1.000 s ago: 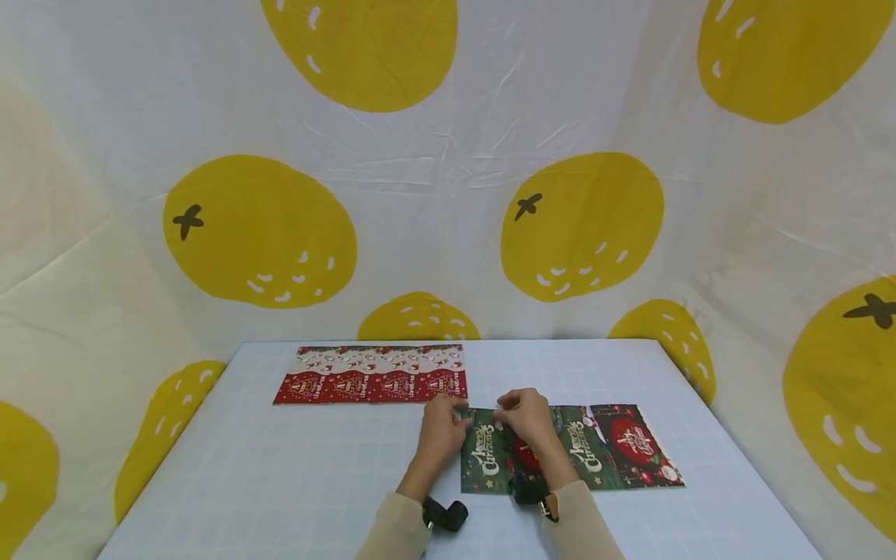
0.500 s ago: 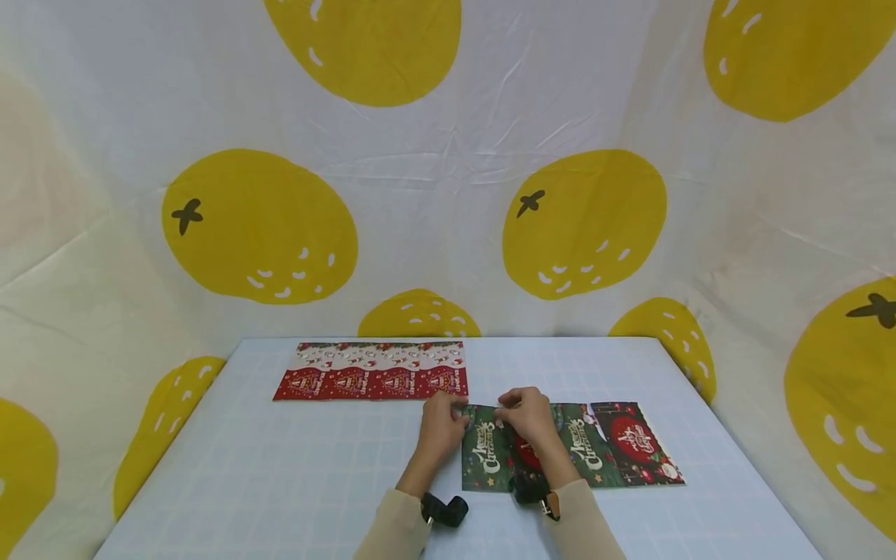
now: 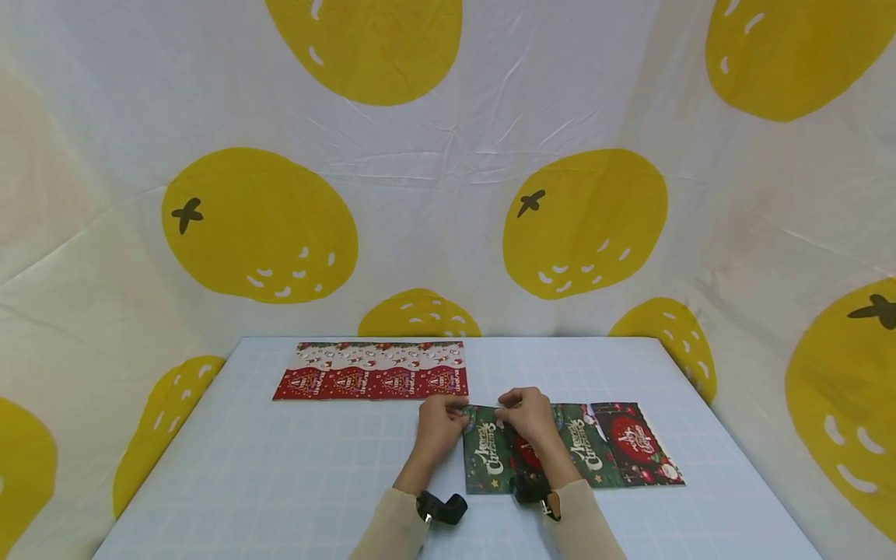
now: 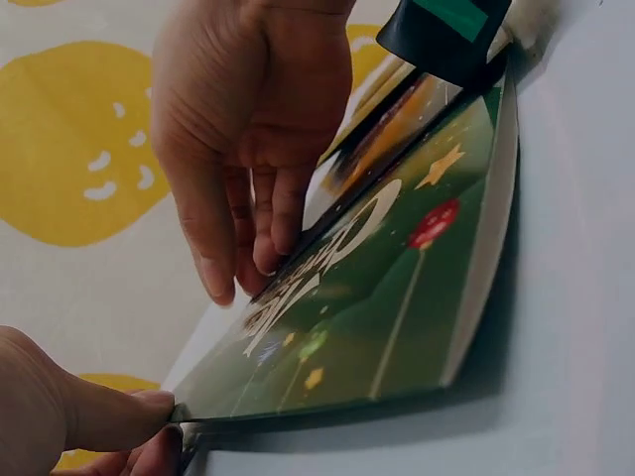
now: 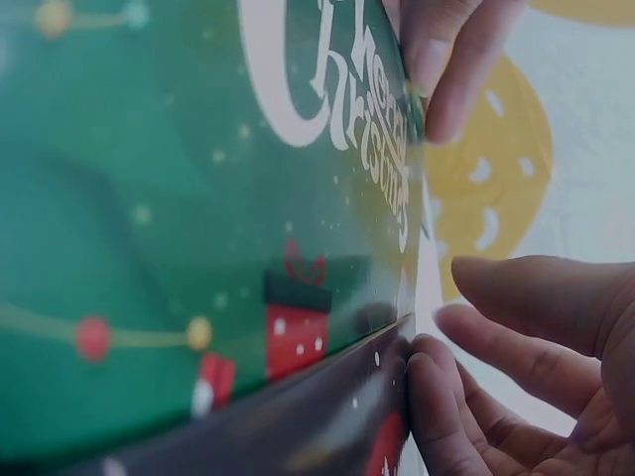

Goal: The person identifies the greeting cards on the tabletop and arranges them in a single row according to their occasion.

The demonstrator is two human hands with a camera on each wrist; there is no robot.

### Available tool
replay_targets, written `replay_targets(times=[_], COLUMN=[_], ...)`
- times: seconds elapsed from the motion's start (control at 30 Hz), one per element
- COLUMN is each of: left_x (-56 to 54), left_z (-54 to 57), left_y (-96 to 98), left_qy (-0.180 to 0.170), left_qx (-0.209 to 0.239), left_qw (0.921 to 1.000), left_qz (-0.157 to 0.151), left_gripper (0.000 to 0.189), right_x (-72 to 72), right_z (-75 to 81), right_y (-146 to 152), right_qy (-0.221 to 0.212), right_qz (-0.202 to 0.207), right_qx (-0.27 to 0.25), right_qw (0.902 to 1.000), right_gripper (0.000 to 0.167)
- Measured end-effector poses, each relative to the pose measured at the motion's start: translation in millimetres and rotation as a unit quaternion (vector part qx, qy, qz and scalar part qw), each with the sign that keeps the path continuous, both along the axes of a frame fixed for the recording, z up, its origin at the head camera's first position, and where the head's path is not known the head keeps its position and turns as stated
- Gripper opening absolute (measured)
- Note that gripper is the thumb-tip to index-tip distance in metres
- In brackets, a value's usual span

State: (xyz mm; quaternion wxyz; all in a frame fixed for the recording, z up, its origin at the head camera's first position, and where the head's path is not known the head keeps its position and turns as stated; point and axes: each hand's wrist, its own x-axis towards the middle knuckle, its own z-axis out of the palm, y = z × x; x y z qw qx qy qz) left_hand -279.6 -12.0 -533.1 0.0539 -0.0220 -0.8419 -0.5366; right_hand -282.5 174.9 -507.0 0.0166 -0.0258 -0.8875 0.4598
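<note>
My left hand (image 3: 439,429) pinches the upper left corner of a green Christmas card (image 3: 487,451), which has pale "Merry Christmas" lettering. In the left wrist view thumb and finger of that left hand (image 4: 74,412) grip the corner, and the green card (image 4: 397,307) is bowed, its near edge lifted off the table. My right hand (image 3: 530,418) is at the card's upper right, over a dark red-circled card (image 3: 526,453). The right wrist view shows the right hand (image 5: 536,367) with fingertips touching the top edge where the two cards meet, thumb apart.
Farther right in the row lie another green card (image 3: 586,447) and another dark card with a red circle (image 3: 635,443). A row of several red and white Christmas cards (image 3: 395,383) lies near the back edge of the white table (image 3: 315,482). A fruit-patterned curtain (image 3: 427,233) hangs behind.
The green card's left and lower edges have shifted very slightly to the right and toward me. My left hand has moved a little left at the wrist; the right hand stays in place.
</note>
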Motion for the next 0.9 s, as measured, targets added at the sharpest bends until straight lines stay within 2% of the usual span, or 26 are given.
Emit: replay_targets(times=[0.07,0.37,0.73,0.9], left_x=[0.3,-0.1,-1.6,-3.2], left_z=[0.3,4.5,11.1,10.7], left_y=[-0.7,-10.2,-21.5,-25.4], left_qy=[-0.007,-0.002,-0.036,-0.029], left_qx=[0.006,0.012,0.025,0.029], left_qw=[1.0,0.9999,0.999,0.9991], left_qz=[0.002,0.005,0.008,0.008], left_gripper=[0.026,0.024,0.021,0.022], right_x=[-0.3,-1.0,-2.1,-2.8], right_z=[-0.5,-0.8,-1.7,-1.9], right_y=[0,0,2,4], right_qy=[0.0,0.011,0.016,0.019], right_qz=[0.0,0.002,0.002,0.003], right_qx=[0.0,-0.002,-0.007,0.001], right_qw=[1.0,0.9999,0.9999,0.9998], right_gripper=[0.016,0.018,0.014,0.014])
